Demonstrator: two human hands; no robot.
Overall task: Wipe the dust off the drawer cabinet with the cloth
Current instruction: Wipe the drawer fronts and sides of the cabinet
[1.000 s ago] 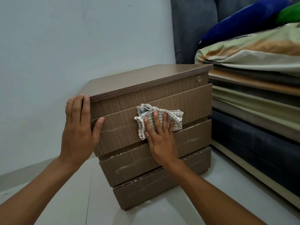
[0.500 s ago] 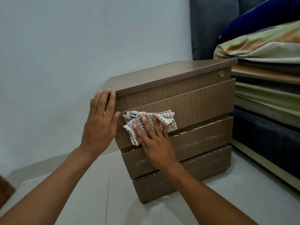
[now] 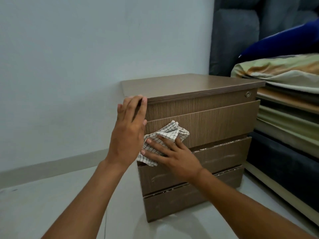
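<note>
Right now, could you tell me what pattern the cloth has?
The cloth is white with a dark grid check, seen in the head view.

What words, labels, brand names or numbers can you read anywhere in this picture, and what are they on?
None: no readable text, label, brand or number shows anywhere.
Drawer cabinet: plain wood-grain fronts, only a round lock, with no marking legible on it.
Cloth: a checked pattern, no print.
Bedding on the right: coloured stripes only, no tag in view.
Wall: bare.
</note>
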